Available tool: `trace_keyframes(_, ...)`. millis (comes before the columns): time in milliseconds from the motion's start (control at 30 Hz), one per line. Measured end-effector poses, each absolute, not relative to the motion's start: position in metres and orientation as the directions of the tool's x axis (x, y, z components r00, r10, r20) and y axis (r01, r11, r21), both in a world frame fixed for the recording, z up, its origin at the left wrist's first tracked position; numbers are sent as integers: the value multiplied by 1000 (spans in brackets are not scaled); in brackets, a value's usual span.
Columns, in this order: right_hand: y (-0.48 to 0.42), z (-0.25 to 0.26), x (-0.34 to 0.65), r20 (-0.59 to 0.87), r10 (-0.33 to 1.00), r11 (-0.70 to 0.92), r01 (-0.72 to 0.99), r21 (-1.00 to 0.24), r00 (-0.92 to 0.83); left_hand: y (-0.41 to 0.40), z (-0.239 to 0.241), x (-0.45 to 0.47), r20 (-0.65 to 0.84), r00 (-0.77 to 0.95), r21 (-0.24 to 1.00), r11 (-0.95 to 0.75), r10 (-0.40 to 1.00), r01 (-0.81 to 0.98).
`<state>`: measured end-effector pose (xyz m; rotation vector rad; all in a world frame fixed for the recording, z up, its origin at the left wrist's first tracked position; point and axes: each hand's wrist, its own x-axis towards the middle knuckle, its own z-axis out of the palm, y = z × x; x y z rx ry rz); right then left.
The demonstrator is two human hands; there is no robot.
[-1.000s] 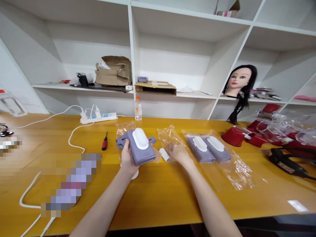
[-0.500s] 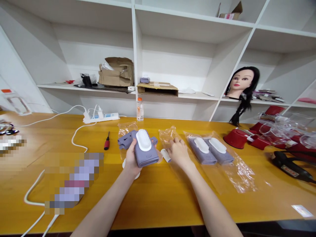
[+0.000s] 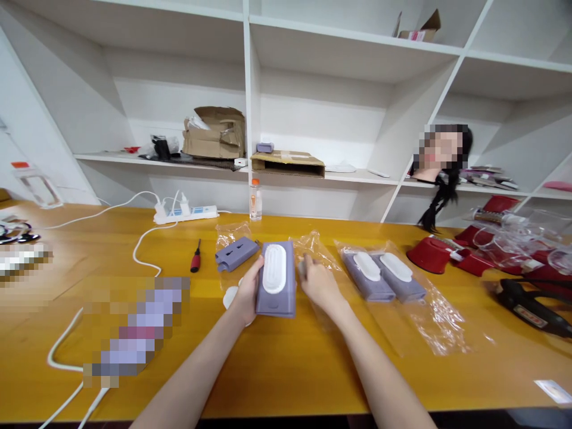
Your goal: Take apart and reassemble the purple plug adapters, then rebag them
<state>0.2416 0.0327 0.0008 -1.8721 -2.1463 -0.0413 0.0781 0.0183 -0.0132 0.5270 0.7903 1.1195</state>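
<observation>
My left hand (image 3: 248, 293) is wrapped round the side of a purple box-shaped case (image 3: 276, 305), which has a white oval piece on its face and is held up off the table. Just right of the case, my right hand (image 3: 320, 282) has its fingers closed round a small whitish cylinder (image 3: 302, 269), mostly covered by the fingers. A purple part with dark slots (image 3: 236, 253) lies behind my left hand on a clear plastic bag. White round pieces (image 3: 230, 297) sit partly hidden by my left hand. Two similar purple cases (image 3: 369, 290) rest on clear plastic to the right.
A red-handled screwdriver (image 3: 195, 261) lies at left. Behind it are a white power strip (image 3: 192, 214) with cables and an orange-capped bottle (image 3: 255, 201). Red and clear parts (image 3: 431, 253) and a black tool (image 3: 531, 307) occupy the right. Shelves stand at the back.
The purple case has turned more upright and shifted right, uncovering more of the slotted part. My right hand has picked up the small whitish cylinder from the table and moved nearer the case.
</observation>
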Motion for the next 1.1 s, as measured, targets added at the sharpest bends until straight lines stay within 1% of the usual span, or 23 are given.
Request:
trace_keyframes(67,34,10,250,360,932,207,876,-435,-41,16,-16,76,-329,284,759,431,900,-487)
trace_keyframes(133,35,20,260,416,909,304,664,-683,12,14,-17,73,-293,335,822,415,895,-390)
trace_keyframes(167,35,24,265,418,908,347,533,-771,14,14,-17,71,-245,353,858,371,903,-354)
trace_keyframes(200,33,28,269,418,908,384,400,-832,-2,13,-17,69,-194,375,888,325,906,-324)
trace_keyframes(233,31,32,273,425,904,418,277,-865,-36,12,-15,68,-150,405,910,286,902,-300)
trace_keyframes(300,25,38,278,456,881,469,96,-878,-129,10,-12,66,-85,479,937,234,873,-261)
trace_keyframes(367,17,43,278,467,858,483,26,-875,-216,10,-9,65,-47,533,952,200,845,-232)
trace_keyframes(467,7,48,273,436,855,467,54,-882,-281,9,-7,65,-33,552,966,167,833,-195)
trace_keyframes(600,5,47,266,425,845,491,156,-857,-323,9,-6,65,-25,532,973,143,847,-181)
trace_keyframes(733,7,40,262,448,837,526,233,-818,-314,9,-5,65,-17,543,974,137,839,-182)
trace_keyframes(800,7,38,260,464,835,532,215,-819,-295,9,-5,65,-31,536,972,150,844,-180)
trace_keyframes(933,7,36,255,453,844,500,115,-858,-286,10,-6,64,-39,497,968,156,867,-196)
trace_keyframes(1100,7,39,258,387,841,426,22,-905,-377,12,-7,62,4,528,968,129,849,-213)
